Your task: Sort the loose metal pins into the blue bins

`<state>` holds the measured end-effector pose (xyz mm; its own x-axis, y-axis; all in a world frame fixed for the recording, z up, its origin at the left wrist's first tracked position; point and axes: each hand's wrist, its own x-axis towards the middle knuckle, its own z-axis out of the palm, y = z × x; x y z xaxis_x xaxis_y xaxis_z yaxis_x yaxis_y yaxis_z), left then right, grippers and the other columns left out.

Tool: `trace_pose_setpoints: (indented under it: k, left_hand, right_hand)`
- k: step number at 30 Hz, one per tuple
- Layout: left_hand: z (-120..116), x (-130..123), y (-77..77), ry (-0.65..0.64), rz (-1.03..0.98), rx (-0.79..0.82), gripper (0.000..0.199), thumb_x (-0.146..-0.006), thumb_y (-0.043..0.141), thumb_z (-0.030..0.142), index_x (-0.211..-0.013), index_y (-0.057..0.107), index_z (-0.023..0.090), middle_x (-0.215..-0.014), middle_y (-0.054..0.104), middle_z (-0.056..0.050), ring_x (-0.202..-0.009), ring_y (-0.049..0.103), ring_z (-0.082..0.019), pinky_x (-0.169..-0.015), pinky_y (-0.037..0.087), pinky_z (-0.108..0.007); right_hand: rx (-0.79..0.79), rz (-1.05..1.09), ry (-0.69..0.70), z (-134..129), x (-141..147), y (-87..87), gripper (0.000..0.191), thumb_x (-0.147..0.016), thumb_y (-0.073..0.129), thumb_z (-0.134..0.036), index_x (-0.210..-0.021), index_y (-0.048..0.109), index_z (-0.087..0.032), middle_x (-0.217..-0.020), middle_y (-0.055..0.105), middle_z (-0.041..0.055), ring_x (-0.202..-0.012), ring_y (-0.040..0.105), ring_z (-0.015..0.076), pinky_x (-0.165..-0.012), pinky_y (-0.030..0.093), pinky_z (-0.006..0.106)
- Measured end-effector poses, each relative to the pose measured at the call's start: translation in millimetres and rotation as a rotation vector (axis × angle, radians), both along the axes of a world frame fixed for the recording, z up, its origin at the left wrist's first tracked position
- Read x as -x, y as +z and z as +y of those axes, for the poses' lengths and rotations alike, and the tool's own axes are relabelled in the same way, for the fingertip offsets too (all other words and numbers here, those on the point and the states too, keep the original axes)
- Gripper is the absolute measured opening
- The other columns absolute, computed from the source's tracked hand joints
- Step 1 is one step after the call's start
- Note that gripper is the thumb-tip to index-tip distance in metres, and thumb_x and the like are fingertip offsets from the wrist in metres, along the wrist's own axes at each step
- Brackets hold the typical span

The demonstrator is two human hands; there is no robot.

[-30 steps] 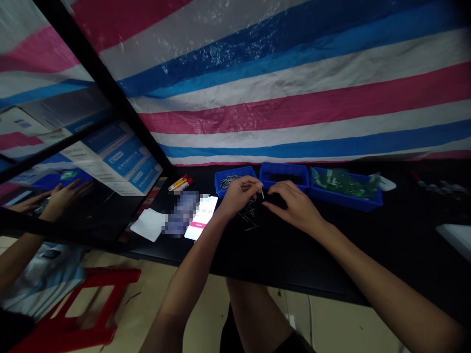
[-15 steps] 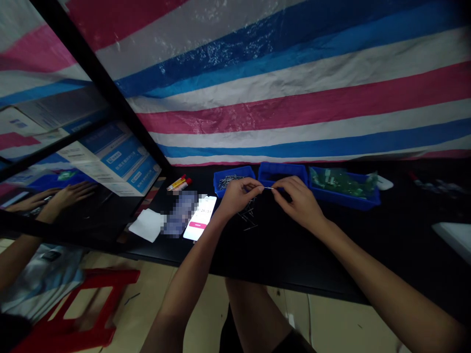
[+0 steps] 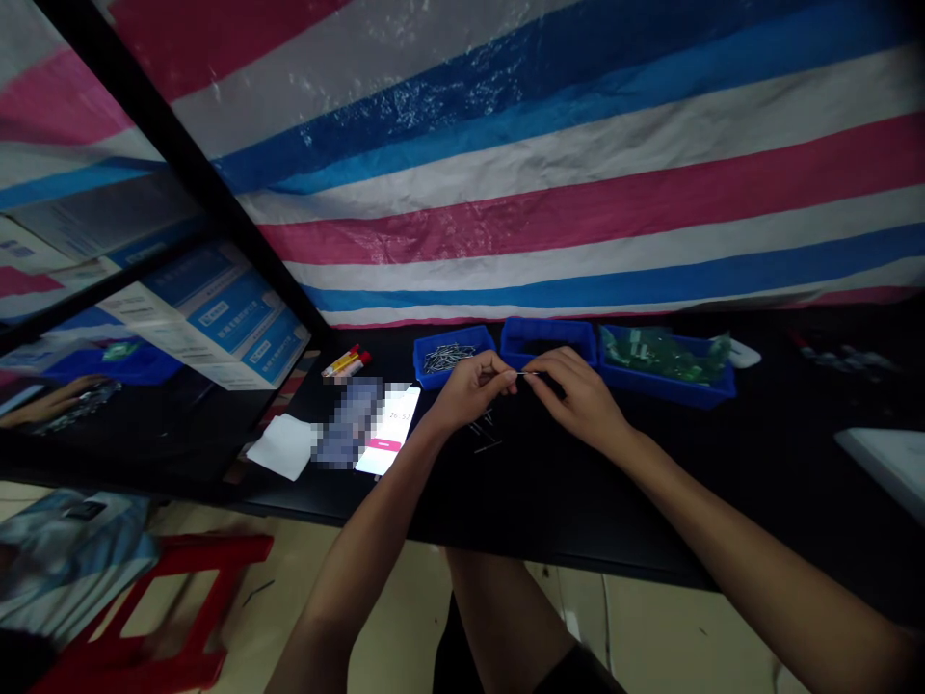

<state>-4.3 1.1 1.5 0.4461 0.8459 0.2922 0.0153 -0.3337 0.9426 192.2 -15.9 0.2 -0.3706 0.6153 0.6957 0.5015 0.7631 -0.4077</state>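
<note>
Above the black tabletop (image 3: pixel 535 501), my left hand (image 3: pixel 471 390) and my right hand (image 3: pixel 578 393) meet nearly fingertip to fingertip. A thin, shiny metal rod (image 3: pixel 523 373) spans the small gap, pinched at one end by each hand. Its exact kind is too small to make out. Behind my left hand stands a blue bin (image 3: pixel 419 364) of similar metal rods (image 3: pixel 446 358). Several loose rods (image 3: pixel 488 446) lie on the table beside my left wrist. A second blue bin (image 3: pixel 512 334) is just behind my right hand, its inside dark.
Right of it, another blue bin (image 3: pixel 669 387) holds green plastic packets (image 3: pixel 654 352). A lit phone (image 3: pixel 386 434), white paper (image 3: pixel 281 446) and red-and-yellow tubes (image 3: pixel 347 364) lie left. Beyond a black frame post, a co-worker's hand (image 3: pixel 54 400) shows near a red stool (image 3: pixel 209 549).
My fingertips have come closer together, so less of the rod shows between them. The view has shifted slightly. At the far left, the co-worker's arm has drawn back leftward.
</note>
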Motion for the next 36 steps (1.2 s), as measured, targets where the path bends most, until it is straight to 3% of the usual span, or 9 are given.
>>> trace_pose_setpoints:
  k: [12, 16, 20, 25, 28, 32, 36]
  left_hand:
    - [-3.9, -2.1, 2.4, -0.031, -0.075, 0.121, 0.033, -0.086, 0.066, 0.044, -0.079, 0.055, 0.014, -0.069, 0.060, 0.001, -0.061, 0.051, -0.007, -0.062, 0.039, -0.021]
    - [-5.1, -4.4, 3.8, 0.000, -0.081, 0.104, 0.032, -0.087, 0.065, 0.044, -0.080, 0.056, 0.014, -0.070, 0.062, 0.000, -0.059, 0.051, -0.007, -0.059, 0.038, -0.020]
    - [-4.5, -6.2, 2.7, 0.025, -0.004, 0.025, 0.028, -0.087, 0.065, 0.040, -0.080, 0.061, 0.013, -0.075, 0.066, -0.002, -0.069, 0.059, -0.010, -0.068, 0.044, -0.022]
    - [-0.4, -6.5, -5.4, 0.104, 0.244, -0.118, 0.019, -0.086, 0.065, 0.030, -0.097, 0.069, 0.015, -0.083, 0.071, -0.003, -0.072, 0.063, -0.012, -0.068, 0.046, -0.023]
    - [2.6, -5.6, -11.4, 0.171, 0.308, -0.159, 0.026, -0.088, 0.059, 0.019, -0.112, 0.067, 0.016, -0.088, 0.074, -0.004, -0.076, 0.066, -0.013, -0.071, 0.049, -0.024]
    - [3.9, -4.8, -15.0, 0.218, 0.393, -0.202, 0.026, -0.088, 0.056, 0.018, -0.110, 0.069, 0.016, -0.093, 0.074, -0.005, -0.079, 0.067, -0.014, -0.074, 0.050, -0.025]
    - [1.7, -3.9, -12.5, 0.137, 0.516, -0.236, 0.027, -0.084, 0.065, 0.027, -0.108, 0.071, 0.017, -0.094, 0.069, -0.004, -0.067, 0.060, -0.011, -0.067, 0.047, -0.024]
  right_hand:
    - [0.142, 0.153, 0.073, -2.9, -1.2, 6.9, 0.007, -0.092, 0.060, -0.024, -0.095, 0.066, -0.023, -0.086, 0.067, 0.0051, -0.084, 0.060, 0.0206, -0.078, 0.049, 0.037]
    - [0.340, 0.374, 0.055, -2.2, 1.4, 5.6, 0.012, -0.088, 0.065, -0.031, -0.097, 0.069, -0.023, -0.091, 0.069, 0.0045, -0.083, 0.064, 0.0192, -0.076, 0.050, 0.035]
    - [0.513, 0.501, 0.020, 0.8, 4.4, 1.4, 0.020, -0.083, 0.069, -0.040, -0.094, 0.071, -0.023, -0.088, 0.071, 0.0036, -0.077, 0.064, 0.0187, -0.071, 0.050, 0.033]
    - [0.559, 0.377, 0.017, 9.5, 2.2, -8.1, 0.024, -0.085, 0.066, -0.044, -0.087, 0.068, -0.021, -0.087, 0.071, 0.0049, -0.078, 0.063, 0.0198, -0.073, 0.049, 0.034]
    - [0.577, 0.258, -0.021, 14.4, 0.3, -17.1, 0.024, -0.086, 0.063, -0.043, -0.084, 0.067, -0.020, -0.082, 0.070, 0.0044, -0.070, 0.060, 0.0180, -0.066, 0.045, 0.032]
    - [0.535, 0.113, -0.061, 17.5, 1.1, -27.5, 0.022, -0.088, 0.061, -0.040, -0.079, 0.064, -0.020, -0.072, 0.066, 0.0021, -0.059, 0.053, 0.0154, -0.057, 0.037, 0.030]
    - [0.480, 0.014, -0.060, 17.7, 5.0, -34.6, 0.021, -0.089, 0.057, -0.035, -0.075, 0.059, -0.021, -0.067, 0.062, 0.0010, -0.057, 0.050, 0.0147, -0.057, 0.034, 0.029]
